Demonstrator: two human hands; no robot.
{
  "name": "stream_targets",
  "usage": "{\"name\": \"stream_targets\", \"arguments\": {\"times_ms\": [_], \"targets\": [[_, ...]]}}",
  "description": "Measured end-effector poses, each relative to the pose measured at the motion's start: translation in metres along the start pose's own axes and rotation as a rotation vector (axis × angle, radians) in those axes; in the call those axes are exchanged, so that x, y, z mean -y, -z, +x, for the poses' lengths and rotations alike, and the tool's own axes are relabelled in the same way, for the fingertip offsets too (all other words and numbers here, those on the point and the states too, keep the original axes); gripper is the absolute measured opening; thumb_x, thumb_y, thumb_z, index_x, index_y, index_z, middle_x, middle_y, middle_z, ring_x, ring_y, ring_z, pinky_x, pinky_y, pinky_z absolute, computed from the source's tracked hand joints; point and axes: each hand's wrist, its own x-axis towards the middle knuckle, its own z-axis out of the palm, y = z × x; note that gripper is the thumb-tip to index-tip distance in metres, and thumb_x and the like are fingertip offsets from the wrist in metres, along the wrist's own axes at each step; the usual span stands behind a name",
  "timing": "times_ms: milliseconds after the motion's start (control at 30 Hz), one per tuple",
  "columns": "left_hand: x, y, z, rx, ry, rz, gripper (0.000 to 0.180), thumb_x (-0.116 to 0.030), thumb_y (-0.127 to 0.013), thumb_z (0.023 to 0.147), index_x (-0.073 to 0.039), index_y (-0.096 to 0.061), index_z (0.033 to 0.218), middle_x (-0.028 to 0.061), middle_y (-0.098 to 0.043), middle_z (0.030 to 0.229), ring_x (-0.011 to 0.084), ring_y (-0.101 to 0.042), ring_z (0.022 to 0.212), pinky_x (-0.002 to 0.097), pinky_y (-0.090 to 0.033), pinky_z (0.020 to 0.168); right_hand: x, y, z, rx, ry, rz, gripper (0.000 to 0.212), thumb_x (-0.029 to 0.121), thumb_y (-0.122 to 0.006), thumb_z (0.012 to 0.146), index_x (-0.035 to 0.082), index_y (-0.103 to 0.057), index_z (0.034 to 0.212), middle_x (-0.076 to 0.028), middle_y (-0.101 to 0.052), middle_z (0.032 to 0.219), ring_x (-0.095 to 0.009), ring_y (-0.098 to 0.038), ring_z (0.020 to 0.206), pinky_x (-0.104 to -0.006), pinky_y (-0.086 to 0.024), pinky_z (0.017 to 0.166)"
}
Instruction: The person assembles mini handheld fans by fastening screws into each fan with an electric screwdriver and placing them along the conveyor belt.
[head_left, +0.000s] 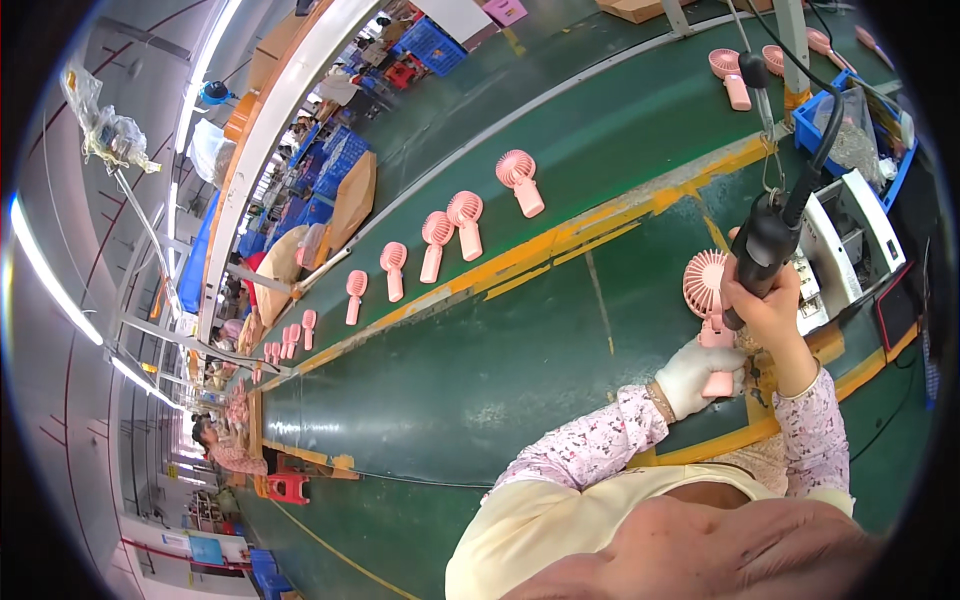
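Note:
In a white glove, my left hand (pixel 690 382) is closed round the handle of a pink handheld fan (pixel 704 284), with the round grille toward the far side. My bare right hand (pixel 768 306) grips a black electric screwdriver (pixel 766 238), which hangs from a metal hook and has a thick cable. The screwdriver points down at the fan's neck, just above my left hand. Whether its tip touches a screw is hidden by the tool and my fingers.
Beyond the yellow-taped edge, a green conveyor belt (pixel 590 170) carries several pink fans (pixel 436 232). A white device (pixel 858 240) and a blue bin (pixel 808 128) with small bags stand at right, near a metal post (pixel 793 50). Far left, another person (pixel 228 452) sits by a red stool (pixel 288 488).

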Motion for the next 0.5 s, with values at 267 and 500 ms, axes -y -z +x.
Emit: {"name": "stream_targets", "arguments": {"times_ms": [267, 500], "targets": [[-0.006, -0.029, 0.001, -0.107, 0.062, -0.392, 0.010, -0.006, -0.056, 0.086, -0.006, -0.049, 0.093, 0.0067, -0.054, 0.082, 0.0187, -0.056, 0.073, 0.0311, -0.047, 0.068, 0.037, 0.017, 0.021, -0.406, 0.563, -0.681, 0.032, 0.004, -0.072, 0.074, 0.000, -0.054, 0.100, -0.002, -0.060, 0.073, -0.007, -0.056, 0.062, -0.0220, -0.045, 0.057], [0.013, 0.005, 0.009, 0.039, 0.055, -0.366, 0.010, -0.006, -0.056, 0.085, -0.008, -0.049, 0.092, 0.0052, -0.053, 0.082, 0.0172, -0.056, 0.074, 0.0305, -0.047, 0.067, 0.040, 0.004, 0.016, -0.429, 0.211, -0.436, 0.023, 0.000, -0.064, 0.081, -0.001, -0.052, 0.102, -0.002, -0.058, 0.076, -0.007, -0.055, 0.064, -0.0206, -0.044, 0.059]]}}
